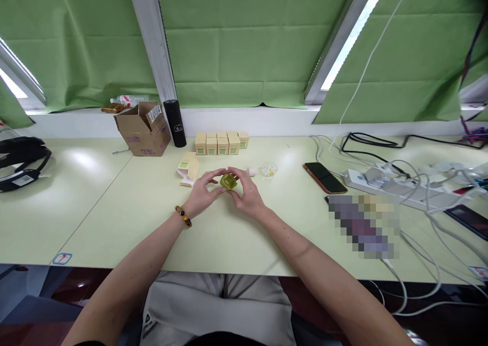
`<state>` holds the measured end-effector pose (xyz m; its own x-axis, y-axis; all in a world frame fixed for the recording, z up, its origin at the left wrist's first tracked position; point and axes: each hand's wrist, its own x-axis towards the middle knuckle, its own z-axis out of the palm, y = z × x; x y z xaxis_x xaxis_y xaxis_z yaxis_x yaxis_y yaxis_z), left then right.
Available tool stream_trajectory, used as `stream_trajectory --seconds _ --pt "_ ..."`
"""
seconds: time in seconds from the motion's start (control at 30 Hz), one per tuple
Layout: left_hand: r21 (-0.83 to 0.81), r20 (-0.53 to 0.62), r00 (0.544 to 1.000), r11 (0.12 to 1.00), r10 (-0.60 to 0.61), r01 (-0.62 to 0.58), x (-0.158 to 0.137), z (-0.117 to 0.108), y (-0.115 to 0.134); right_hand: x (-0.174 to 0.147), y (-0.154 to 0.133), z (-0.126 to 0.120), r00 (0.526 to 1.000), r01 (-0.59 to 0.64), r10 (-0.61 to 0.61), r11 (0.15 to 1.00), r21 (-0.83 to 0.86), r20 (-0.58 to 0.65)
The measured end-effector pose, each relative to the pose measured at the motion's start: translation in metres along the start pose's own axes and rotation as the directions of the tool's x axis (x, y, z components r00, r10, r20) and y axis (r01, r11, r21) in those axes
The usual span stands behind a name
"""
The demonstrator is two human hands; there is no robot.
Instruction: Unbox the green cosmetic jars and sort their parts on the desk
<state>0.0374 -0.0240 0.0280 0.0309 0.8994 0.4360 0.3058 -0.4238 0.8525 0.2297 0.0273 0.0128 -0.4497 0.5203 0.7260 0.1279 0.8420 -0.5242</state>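
Head view: left hand (202,193) and right hand (247,196) both pinch a small translucent green square item (229,181) above the pale table (114,213); one opened beige carton (188,170) lies beside; six closed cartons (220,142) stand behind, untouched.

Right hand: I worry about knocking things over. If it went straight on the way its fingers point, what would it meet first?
The right hand points up-left at the small green translucent block it already grips with the left hand. Past that, probably the opened beige carton; depth is unclear.
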Motion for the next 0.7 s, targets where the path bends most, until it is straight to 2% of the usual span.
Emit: stream_trajectory --seconds 0.1,0.37,0.53,0.7 --pt "0.037 -0.012 1.0 0.999 0.001 -0.001 -0.001 0.001 -0.001 0.001 -0.002 0.0 0.998 0.057 -0.058 0.998 -0.033 -0.019" --pt "0.13 -0.125 0.992 0.991 0.024 -0.007 0.001 0.001 -0.003 0.002 -0.007 -0.003 0.988 0.083 -0.093 0.993 -0.078 -0.123" --pt "0.196 -0.138 0.983 0.976 0.123 -0.094 -0.001 0.004 0.0 0.003 -0.008 -0.001 0.966 0.074 -0.153 0.937 -0.34 -0.21" --pt "0.286 -0.11 0.967 0.939 0.228 -0.189 -0.005 0.008 0.0 0.004 -0.011 0.002 0.965 0.062 -0.174 0.88 -0.47 -0.198"
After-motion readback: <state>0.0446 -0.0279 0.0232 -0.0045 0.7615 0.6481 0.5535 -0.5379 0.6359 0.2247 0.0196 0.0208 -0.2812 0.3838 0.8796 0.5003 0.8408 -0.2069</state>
